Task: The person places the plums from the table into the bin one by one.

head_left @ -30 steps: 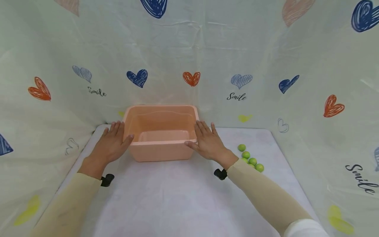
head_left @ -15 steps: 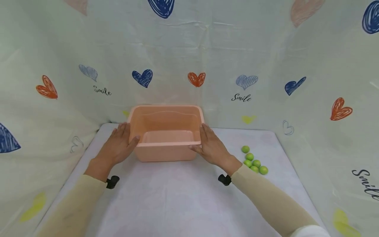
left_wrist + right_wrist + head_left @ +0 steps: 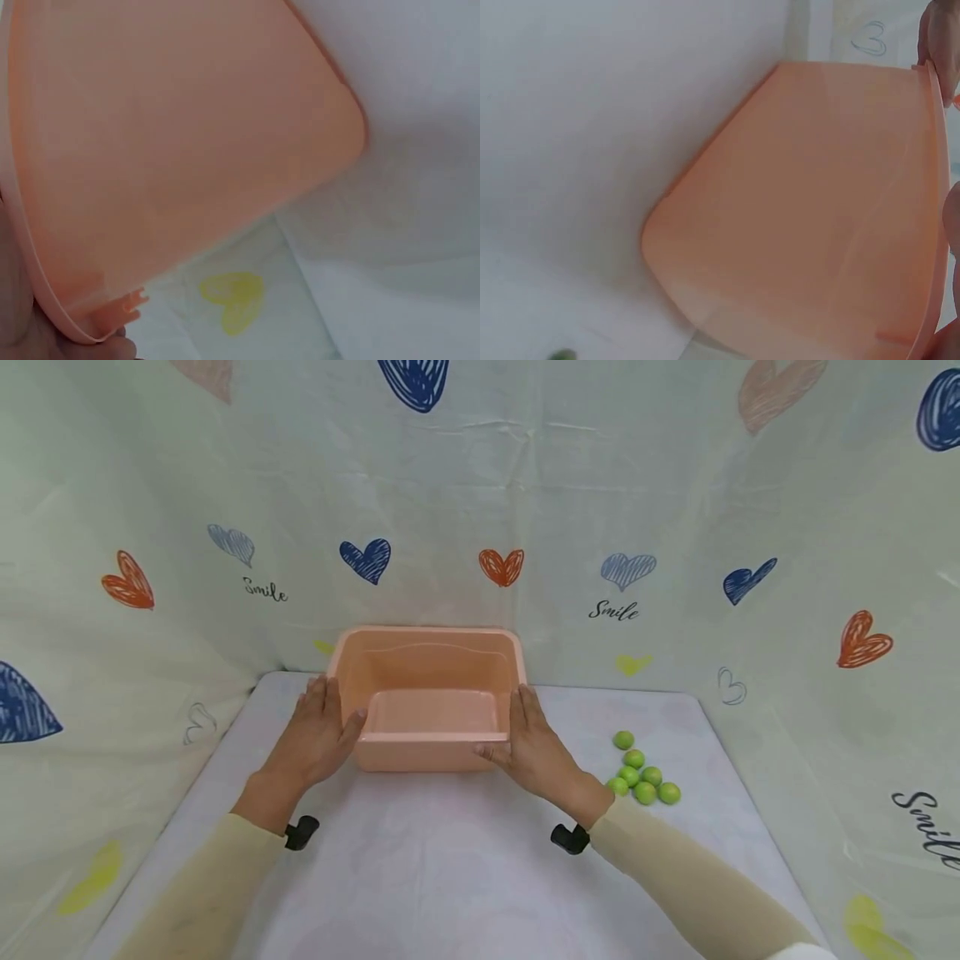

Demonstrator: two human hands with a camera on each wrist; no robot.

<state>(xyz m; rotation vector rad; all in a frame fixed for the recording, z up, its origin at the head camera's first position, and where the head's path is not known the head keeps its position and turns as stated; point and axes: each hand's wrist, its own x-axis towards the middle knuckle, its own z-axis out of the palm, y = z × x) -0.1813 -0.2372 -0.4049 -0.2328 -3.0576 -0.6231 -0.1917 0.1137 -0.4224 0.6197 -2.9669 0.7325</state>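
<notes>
A peach-coloured plastic basin (image 3: 431, 756) stands at the back of the table, its wide mouth facing up and partly towards me. My left hand (image 3: 311, 743) lies along its left side, fingers straight, thumb at the front rim. Against the right side my right hand (image 3: 543, 756) rests the same way, thumb over the front corner. The left wrist view shows the basin's outer wall (image 3: 187, 135), with fingertips right at the rim in the lower left corner. In the right wrist view, fingers (image 3: 939, 41) lie along the rim beyond the opposite outer wall (image 3: 810, 210).
Several small round green fruits (image 3: 645, 792) lie on the table right of the right hand. White cloth covers the table (image 3: 435, 868). A pale curtain (image 3: 450, 485) printed with hearts hangs close behind the basin and along both sides.
The basin's front rim has come down and its front wall looks shorter, so more of the inside floor shows. Both hands have moved slightly lower with it. The view has shifted a little.
</notes>
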